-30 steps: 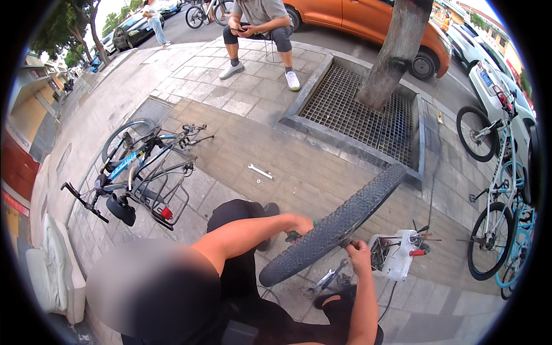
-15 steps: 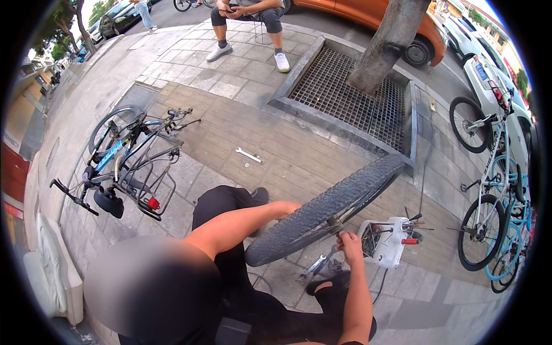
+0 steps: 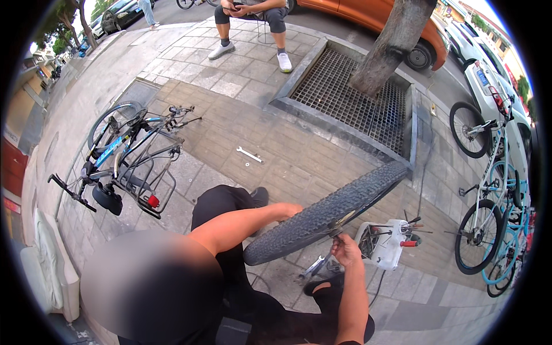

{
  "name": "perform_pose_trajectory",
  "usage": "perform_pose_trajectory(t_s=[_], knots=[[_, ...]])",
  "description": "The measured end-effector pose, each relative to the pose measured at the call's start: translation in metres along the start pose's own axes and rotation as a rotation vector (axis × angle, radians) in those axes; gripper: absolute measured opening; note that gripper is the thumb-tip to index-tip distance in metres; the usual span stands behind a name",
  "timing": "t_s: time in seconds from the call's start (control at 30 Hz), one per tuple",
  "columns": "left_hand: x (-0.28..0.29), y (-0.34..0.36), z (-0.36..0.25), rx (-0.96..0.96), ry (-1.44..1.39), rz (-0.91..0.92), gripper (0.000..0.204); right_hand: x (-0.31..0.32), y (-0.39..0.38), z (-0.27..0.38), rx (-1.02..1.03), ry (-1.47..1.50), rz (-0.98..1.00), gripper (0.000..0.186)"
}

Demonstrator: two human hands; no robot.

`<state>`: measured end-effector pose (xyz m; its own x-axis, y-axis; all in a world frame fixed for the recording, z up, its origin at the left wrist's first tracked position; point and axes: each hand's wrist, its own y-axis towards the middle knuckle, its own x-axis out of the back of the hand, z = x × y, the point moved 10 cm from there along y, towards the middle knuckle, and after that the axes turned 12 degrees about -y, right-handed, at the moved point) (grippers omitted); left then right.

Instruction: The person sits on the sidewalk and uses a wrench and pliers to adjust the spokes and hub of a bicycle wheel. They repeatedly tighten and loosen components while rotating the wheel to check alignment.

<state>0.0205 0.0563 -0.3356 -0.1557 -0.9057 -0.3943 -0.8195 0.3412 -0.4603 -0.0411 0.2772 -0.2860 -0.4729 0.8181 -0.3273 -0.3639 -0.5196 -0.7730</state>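
A bicycle wheel [image 3: 322, 215] with a knobbly black tyre leans at a slant in front of me. My left hand [image 3: 289, 211] holds it from the far side, its fingers mostly hidden by the tyre. At the hub, my right hand [image 3: 345, 250] has its fingers pinched together close to the axle; whatever lies between them is too small to make out. Below the wheel, spanners [image 3: 313, 266] lie on the paving beside my foot. Another spanner [image 3: 250, 154] rests farther off, with a small ring-shaped part [image 3: 247, 165] beside it.
A white container of tools [image 3: 391, 244] stands right of the wheel. A bicycle without its front wheel [image 3: 123, 152] lies at the left. Parked bicycles [image 3: 489, 195] line the right. Beyond are a grated tree pit [image 3: 339, 86] and a seated person [image 3: 250, 14].
The wheel has tipped slightly, so less of its spoked side shows. My right hand has shifted a little at the hub; my left hand stays at the tyre.
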Motion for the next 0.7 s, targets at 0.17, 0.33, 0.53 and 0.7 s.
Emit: perform_pose_trajectory(t_s=[0.17,0.33,0.53,0.7], knots=[[-0.015,-0.017,-0.029,-0.123,0.043,-0.048,0.053,0.005,0.003,0.014,0.217,-0.160,-0.099,0.012],[-0.030,-0.038,-0.067,-0.135,0.165,-0.032,0.069,-0.004,-0.025,0.049,0.642,-0.779,-0.434,0.012],[-0.057,-0.082,-0.111,-0.098,-0.026,-0.022,0.072,-0.065,-0.087,0.084,1.323,-1.386,-0.595,0.018],[-0.051,-0.081,-0.100,-0.031,-0.020,-0.042,0.071,-0.060,-0.080,0.079,1.256,-1.329,-0.681,0.016]])
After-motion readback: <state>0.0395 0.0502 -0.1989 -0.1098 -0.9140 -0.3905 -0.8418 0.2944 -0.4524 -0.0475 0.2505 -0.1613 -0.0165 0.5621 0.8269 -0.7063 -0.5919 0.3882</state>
